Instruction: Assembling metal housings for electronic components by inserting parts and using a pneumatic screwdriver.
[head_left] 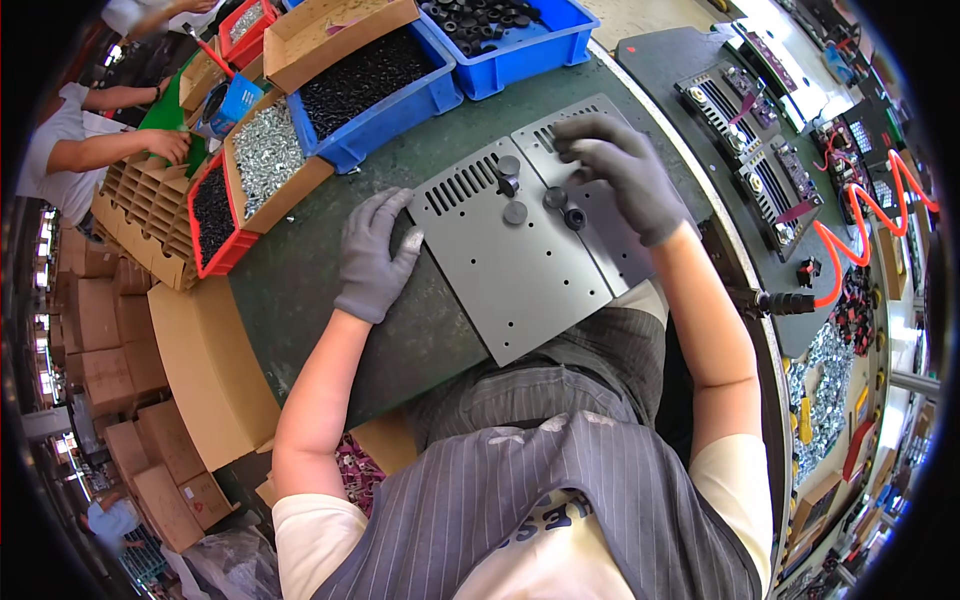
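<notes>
Two flat grey metal panels (490, 270) lie side by side on the table in front of me, each with vent slots at its far end and small round holes. Several round black rubber feet (515, 213) sit loose near the seam between them, some flat and some on their side. My left hand (378, 250), in a grey glove, rests with fingers stretched at the left panel's edge, holding nothing. Above the right panel (625, 262), my gloved right hand (625, 175) hovers with fingers bent and apart, beside the black feet. Its palm side is hidden.
Blue bins (520, 50) of black parts stand at the far edge. Left of them are a box of silver screws (268, 150) and a red bin (212, 215). A co-worker's hand (165, 145) is at far left. Circuit assemblies (780, 190) and a red coiled hose (850, 240) lie right.
</notes>
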